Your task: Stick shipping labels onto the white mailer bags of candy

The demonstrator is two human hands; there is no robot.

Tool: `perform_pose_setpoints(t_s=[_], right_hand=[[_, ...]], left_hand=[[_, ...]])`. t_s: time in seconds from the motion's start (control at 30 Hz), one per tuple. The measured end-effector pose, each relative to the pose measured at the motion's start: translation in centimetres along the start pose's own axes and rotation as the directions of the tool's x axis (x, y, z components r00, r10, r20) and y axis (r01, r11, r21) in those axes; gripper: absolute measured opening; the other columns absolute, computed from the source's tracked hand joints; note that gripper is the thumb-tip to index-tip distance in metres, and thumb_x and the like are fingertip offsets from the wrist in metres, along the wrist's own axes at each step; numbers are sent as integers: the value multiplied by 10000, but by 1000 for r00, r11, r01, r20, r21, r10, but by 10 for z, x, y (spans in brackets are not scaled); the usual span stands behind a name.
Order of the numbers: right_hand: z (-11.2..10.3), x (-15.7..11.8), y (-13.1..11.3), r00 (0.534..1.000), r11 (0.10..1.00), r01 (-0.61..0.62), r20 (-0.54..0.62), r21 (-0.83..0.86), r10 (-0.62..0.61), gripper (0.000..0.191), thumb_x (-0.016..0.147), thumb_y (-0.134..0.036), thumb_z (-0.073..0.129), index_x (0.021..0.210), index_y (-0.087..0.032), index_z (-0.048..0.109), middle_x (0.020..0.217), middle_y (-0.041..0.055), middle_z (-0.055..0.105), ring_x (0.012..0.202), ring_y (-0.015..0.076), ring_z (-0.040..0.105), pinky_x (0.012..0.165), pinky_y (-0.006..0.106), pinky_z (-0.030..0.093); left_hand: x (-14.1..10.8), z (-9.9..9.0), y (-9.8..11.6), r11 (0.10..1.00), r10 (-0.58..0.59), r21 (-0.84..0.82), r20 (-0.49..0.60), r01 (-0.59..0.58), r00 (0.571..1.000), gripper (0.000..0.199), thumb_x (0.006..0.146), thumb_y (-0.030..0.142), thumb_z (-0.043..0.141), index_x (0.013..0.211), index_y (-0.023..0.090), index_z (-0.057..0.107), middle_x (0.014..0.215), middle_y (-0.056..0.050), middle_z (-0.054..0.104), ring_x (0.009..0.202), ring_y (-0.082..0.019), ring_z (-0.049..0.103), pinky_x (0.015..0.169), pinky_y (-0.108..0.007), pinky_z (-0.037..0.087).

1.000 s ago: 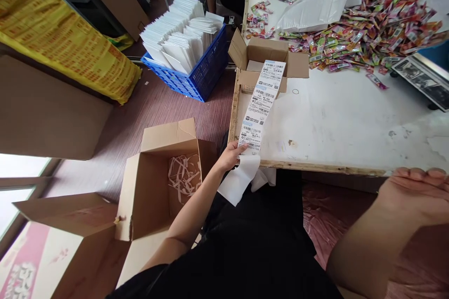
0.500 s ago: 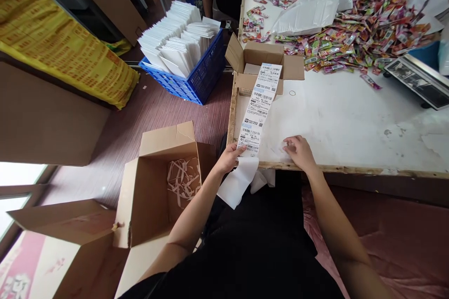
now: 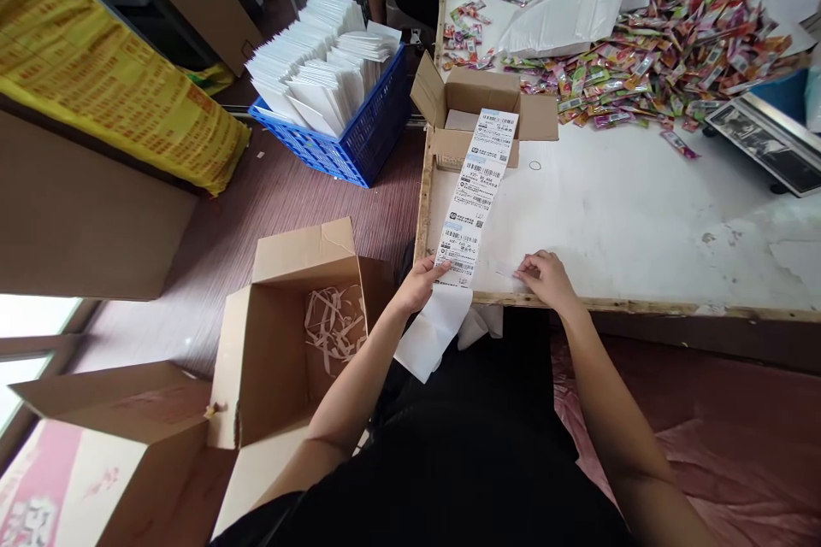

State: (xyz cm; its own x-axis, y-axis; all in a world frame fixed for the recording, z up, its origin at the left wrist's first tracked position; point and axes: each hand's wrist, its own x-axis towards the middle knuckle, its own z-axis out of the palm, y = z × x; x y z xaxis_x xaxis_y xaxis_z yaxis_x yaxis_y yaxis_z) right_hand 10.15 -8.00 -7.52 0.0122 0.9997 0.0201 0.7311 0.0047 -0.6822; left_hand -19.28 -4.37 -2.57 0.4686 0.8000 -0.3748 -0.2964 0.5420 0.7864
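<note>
A long strip of printed white labels [image 3: 473, 188] runs from a small open cardboard box [image 3: 481, 88] down to the table's front edge. My left hand [image 3: 422, 284] pinches the strip's left side near that edge, and blank white paper hangs below it. My right hand [image 3: 542, 275] rests on the white table [image 3: 609, 231] to the right of the strip, fingertips pressed together. Whatever is between those fingertips is too small to make out.
A blue basket [image 3: 372, 132] of white envelopes stands left of the table. An open carton [image 3: 275, 359] with paper scraps is at lower left. Many colourful packets [image 3: 693, 43] lie at the back, beside a scale [image 3: 763, 137]. A person stands beyond the basket.
The fingers of my right hand have shifted slightly left and down and closed more at the tips. The person at the back now reaches over the packets. The view has shifted slightly.
</note>
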Motion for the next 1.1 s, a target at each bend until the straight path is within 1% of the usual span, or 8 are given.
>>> perform_pose_setpoints(t_s=[0.3,0.43,0.57,0.73,0.87,0.97,1.03,1.1], right_hand=[[0,-1,0,998,1000,9,-57,20,-7,231,876,-411,565,748,-218,580,837,61,579,836,223,531,802,394,448],[-2,-4,-2,992,1000,-8,-125,20,10,220,897,-423,539,864,-213,596,888,75,586,851,227,528,812,400,450],[-2,-3,-3,996,1000,14,-94,12,-13,268,846,-455,628,974,-220,628,883,65,592,864,238,536,829,411,444],[1,-1,-3,1000,1000,-2,-24,-8,1,270,821,-497,640,807,-228,642,827,64,589,843,250,533,770,405,437],[1,-3,-4,999,1000,4,-53,17,-3,264,855,-469,582,776,-220,616,818,68,611,815,236,540,765,394,443],[0,-6,-6,996,999,3,-94,35,0,247,898,-410,511,963,-215,647,898,72,664,798,216,559,780,387,450],[-1,-8,-8,993,998,0,-115,67,7,343,922,-368,458,1192,-211,598,957,73,689,802,206,582,765,370,460],[0,-8,-9,992,997,-5,-123,72,14,408,924,-379,464,1286,-210,544,963,67,687,799,201,590,757,361,470]], left_hand=[[2,-2,-3,1000,-8,-15,-14,8,1000,469,680,444,845,1006,125,737,1010,-132,773,1035,-299,707,925,-387,520],[2,-3,-5,1000,-7,-2,-3,7,1000,485,691,449,837,1033,120,733,983,-133,775,1001,-291,715,866,-361,531],[2,-3,-4,1000,-9,14,-5,10,1000,482,693,463,835,1018,123,732,965,-127,776,930,-272,726,818,-347,537],[1,-3,-3,1000,-6,8,-4,7,1000,457,679,476,845,953,128,730,943,-118,777,900,-256,726,806,-337,526],[1,-2,-4,1000,-2,3,-12,2,1000,511,652,493,857,981,123,729,922,-117,778,914,-266,726,777,-325,519],[2,-3,-5,1000,-1,7,-13,1,1000,507,657,493,854,984,127,727,905,-112,779,902,-263,726,777,-327,516],[2,-3,-6,1000,1,7,-10,-1,1000,484,660,487,853,961,130,726,888,-105,777,875,-253,726,771,-326,515],[3,-4,-7,1000,3,6,-9,-3,1000,461,665,481,851,941,134,723,881,-101,776,839,-240,723,756,-322,512]])
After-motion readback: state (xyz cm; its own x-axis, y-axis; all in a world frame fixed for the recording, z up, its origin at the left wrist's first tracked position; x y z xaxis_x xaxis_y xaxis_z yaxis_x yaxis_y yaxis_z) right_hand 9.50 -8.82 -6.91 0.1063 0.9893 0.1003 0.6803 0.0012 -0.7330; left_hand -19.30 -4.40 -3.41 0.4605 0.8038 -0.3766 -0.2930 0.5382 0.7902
